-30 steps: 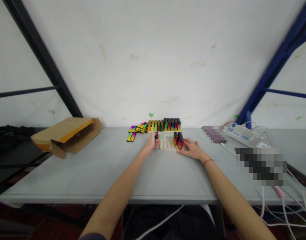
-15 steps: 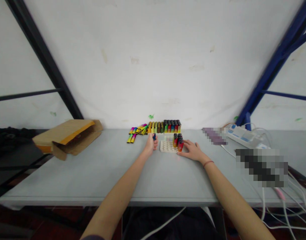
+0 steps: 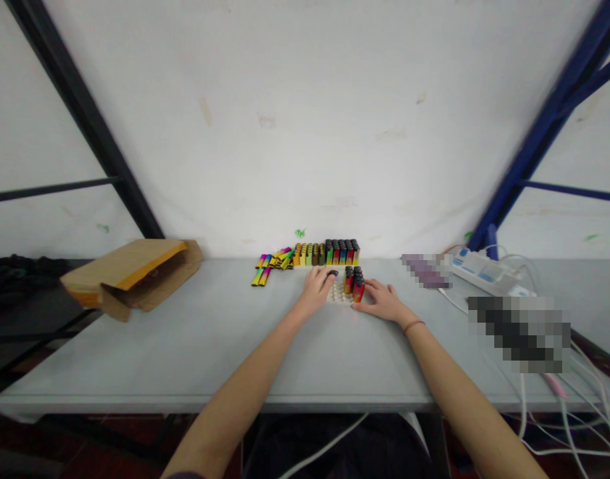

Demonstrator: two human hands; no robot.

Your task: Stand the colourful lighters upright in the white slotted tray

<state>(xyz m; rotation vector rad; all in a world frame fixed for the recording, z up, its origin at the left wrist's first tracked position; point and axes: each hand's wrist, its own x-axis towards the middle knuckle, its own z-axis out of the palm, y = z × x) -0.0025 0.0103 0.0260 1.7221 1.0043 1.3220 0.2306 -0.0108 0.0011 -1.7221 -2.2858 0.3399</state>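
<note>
My left hand (image 3: 318,290) is closed round a lighter (image 3: 333,273); only its dark top shows, over the left part of a white tray (image 3: 340,297) with round holes. At the tray's right end stand several red-and-yellow lighters (image 3: 358,289) with black tops, upright. My right hand (image 3: 383,299) lies beside that end, fingers apart, thumb and fingertips against the tray's edge and the nearest lighters. Behind the tray, more upright lighters (image 3: 342,253) with black tops stand in a block. Left of these are upright yellow and dark lighters (image 3: 309,255).
Loose colourful lighters (image 3: 261,276) lie in a pile left of the upright rows. An open cardboard box (image 3: 135,273) rests at the left of the grey table (image 3: 195,352). On the right are a power strip (image 3: 489,269), white cables and two blurred-out items.
My left hand has moved right, with the lighter, from beside the tray to above its left part. My right hand has stayed by the tray's right end.
</note>
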